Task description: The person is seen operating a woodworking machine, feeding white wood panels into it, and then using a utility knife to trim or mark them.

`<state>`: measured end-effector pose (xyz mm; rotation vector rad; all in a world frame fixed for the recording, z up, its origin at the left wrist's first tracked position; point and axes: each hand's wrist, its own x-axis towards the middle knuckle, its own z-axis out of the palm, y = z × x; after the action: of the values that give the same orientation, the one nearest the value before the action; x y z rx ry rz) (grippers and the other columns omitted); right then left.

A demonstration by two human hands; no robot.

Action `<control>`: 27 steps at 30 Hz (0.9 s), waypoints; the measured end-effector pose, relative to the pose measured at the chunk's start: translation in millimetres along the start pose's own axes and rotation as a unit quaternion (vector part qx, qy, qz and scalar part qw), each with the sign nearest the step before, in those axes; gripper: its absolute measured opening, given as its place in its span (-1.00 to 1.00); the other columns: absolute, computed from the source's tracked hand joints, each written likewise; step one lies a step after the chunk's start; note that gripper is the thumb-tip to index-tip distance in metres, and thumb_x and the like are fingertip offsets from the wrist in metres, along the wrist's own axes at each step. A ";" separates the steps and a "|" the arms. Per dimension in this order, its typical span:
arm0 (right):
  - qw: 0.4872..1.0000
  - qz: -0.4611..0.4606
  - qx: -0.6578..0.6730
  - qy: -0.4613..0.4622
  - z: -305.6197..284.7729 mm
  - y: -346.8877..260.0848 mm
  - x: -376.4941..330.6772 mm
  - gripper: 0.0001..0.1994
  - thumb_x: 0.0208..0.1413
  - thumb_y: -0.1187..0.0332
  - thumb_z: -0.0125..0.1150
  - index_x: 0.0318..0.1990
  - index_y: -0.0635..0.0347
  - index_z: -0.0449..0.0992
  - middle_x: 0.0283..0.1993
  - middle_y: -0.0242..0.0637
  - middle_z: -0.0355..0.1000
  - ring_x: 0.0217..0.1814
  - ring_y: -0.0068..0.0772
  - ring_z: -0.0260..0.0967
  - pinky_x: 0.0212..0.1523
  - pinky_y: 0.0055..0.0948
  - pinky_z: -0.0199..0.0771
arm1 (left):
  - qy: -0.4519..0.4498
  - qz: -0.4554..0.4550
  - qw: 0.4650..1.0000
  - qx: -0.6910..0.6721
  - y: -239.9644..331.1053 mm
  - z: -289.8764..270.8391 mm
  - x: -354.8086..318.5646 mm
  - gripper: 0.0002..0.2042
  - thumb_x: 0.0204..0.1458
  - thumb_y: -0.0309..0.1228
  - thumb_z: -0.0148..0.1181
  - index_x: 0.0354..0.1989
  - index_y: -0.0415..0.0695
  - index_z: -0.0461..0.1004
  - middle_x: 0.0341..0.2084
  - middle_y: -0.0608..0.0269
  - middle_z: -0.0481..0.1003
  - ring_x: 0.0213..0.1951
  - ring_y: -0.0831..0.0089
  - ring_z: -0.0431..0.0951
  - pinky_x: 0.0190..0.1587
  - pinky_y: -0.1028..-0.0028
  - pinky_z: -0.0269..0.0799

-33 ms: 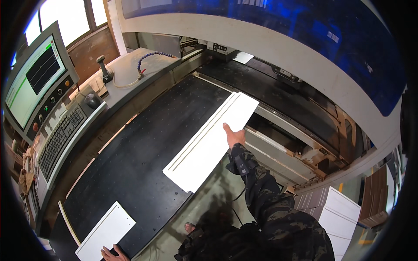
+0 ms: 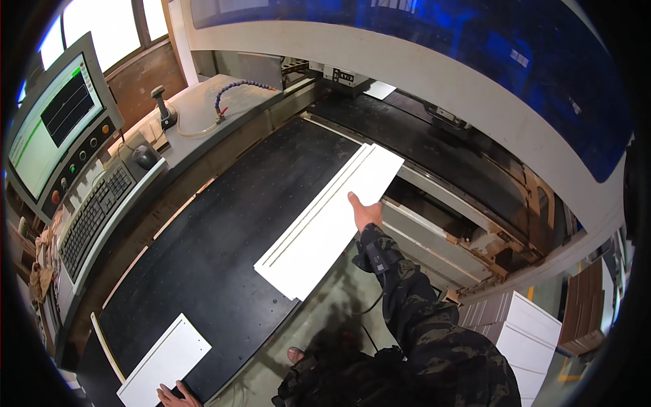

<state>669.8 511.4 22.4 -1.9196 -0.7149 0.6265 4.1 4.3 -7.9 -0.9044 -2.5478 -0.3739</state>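
A long white panel (image 2: 332,224) with lengthwise grooves lies at an angle on the black table (image 2: 224,230), some of its near edge overhanging. My right hand (image 2: 366,216) grips that edge, thumb flat on top; the other fingers are hidden underneath. A smaller white board (image 2: 166,359) with one groove and small holes lies at the lower left of the table. Over its near end rests my left hand (image 2: 178,397), fingers apart on the surface, partly cut off by the lower rim.
At left stand a monitor (image 2: 57,122), a keyboard (image 2: 95,217), a mouse (image 2: 144,157) and a handheld scanner (image 2: 163,108). A large machine with a blue window (image 2: 475,54) spans the far side. Stacked white panels (image 2: 522,339) stand at lower right. Behind the table's near edge is the floor.
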 end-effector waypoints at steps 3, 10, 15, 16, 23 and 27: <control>0.999 -0.029 0.026 -0.001 3.2 8.3 6.1 0.17 0.05 -0.38 0.59 0.37 0.70 0.34 0.30 0.43 0.56 0.37 0.35 0.57 0.42 0.01 0.56 | -0.002 0.004 1.000 -0.011 -7.8 11.4 1.2 -0.07 0.32 0.51 0.07 0.45 -0.15 0.59 0.38 -0.29 0.51 0.39 -0.28 0.46 0.44 -0.28 0.32; 1.000 -0.004 0.020 0.018 3.5 -4.5 -3.2 -0.08 0.12 -0.16 0.62 0.28 0.63 0.50 0.26 0.29 0.64 0.33 0.21 0.63 0.40 -0.05 0.58 | -0.020 -0.002 1.000 0.017 -8.9 10.6 0.8 -0.07 0.34 0.50 0.06 0.49 -0.15 0.54 0.42 -0.32 0.47 0.42 -0.29 0.43 0.44 -0.26 0.33; 0.998 -0.017 0.040 0.040 2.7 -6.4 -4.9 -0.32 0.20 0.04 0.63 0.22 0.54 0.65 0.24 0.14 0.70 0.30 0.10 0.66 0.35 -0.10 0.59 | -0.018 0.001 1.000 0.004 -7.9 10.2 1.1 -0.09 0.34 0.48 0.07 0.50 -0.12 0.54 0.42 -0.30 0.47 0.41 -0.29 0.43 0.44 -0.26 0.33; 0.999 -0.015 0.027 0.037 2.0 -7.1 -5.3 -0.31 0.20 0.02 0.62 0.22 0.53 0.66 0.24 0.14 0.70 0.29 0.11 0.66 0.36 -0.09 0.59 | -0.018 0.001 1.000 0.012 -7.4 10.2 0.8 -0.10 0.34 0.48 0.07 0.50 -0.11 0.54 0.42 -0.29 0.47 0.41 -0.28 0.43 0.43 -0.25 0.33; 0.999 -0.012 -0.003 0.043 1.7 -9.1 -6.9 -0.24 0.14 -0.09 0.63 0.20 0.52 0.68 0.20 0.16 0.71 0.27 0.15 0.67 0.35 -0.06 0.59 | -0.012 0.010 1.000 0.026 -14.9 17.4 0.5 -0.11 0.35 0.47 0.07 0.49 -0.08 0.55 0.42 -0.26 0.48 0.40 -0.26 0.44 0.43 -0.24 0.32; 0.999 -0.013 -0.032 0.042 2.7 -7.1 -7.2 -0.25 0.14 -0.10 0.64 0.17 0.52 0.70 0.17 0.16 0.73 0.24 0.17 0.68 0.33 -0.04 0.60 | -0.034 -0.003 0.999 0.030 -12.8 11.8 1.9 -0.11 0.35 0.48 0.07 0.50 -0.09 0.54 0.43 -0.26 0.48 0.41 -0.26 0.44 0.44 -0.24 0.31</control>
<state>661.4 510.6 28.6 -1.9808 -0.7134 0.5096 -8.9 0.1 -18.8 -0.9028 -2.6101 -0.2718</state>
